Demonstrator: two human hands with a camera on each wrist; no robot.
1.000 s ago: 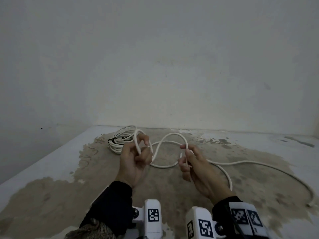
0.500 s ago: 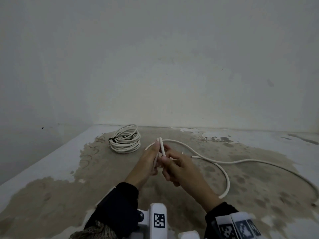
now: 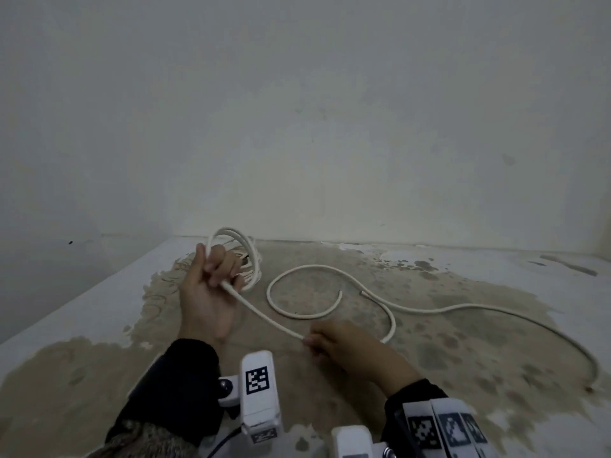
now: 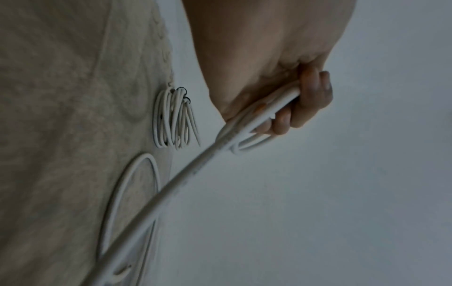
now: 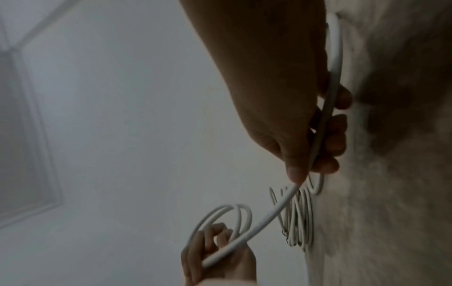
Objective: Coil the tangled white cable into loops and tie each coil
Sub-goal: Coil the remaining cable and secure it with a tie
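Head view: I see my left hand [image 3: 211, 292] raised above the stained, pale worktop [image 3: 82, 325], fingers curled round a small coil of the round white plastic cable [image 3: 330, 312]. Half a second ago both hands met at the coil; now they are drawn apart, and a straight run of cable stretches from the left hand down to my right hand [image 3: 334, 343], which is closed round it low over the worktop. I judge that a fresh length is being pulled out for the next loop. The rest of the cable lies loose on the worktop in an open curl and a long trailing bend to the right. A finished white cable bundle bound with a dark tie [image 3: 246, 259] lies behind the left hand, near the wall.

Left wrist view: the left hand [image 4: 281, 96] grips two or three loops against the palm; the taut run leaves it diagonally. The tied bundle [image 4: 173, 120] rests on the worktop beyond.

Right wrist view: the right hand [image 5: 305, 123] holds the cable between thumb and curled fingers [image 5: 335, 143]. The left hand [image 5: 217, 257] shows below with its coil, not yet tied.
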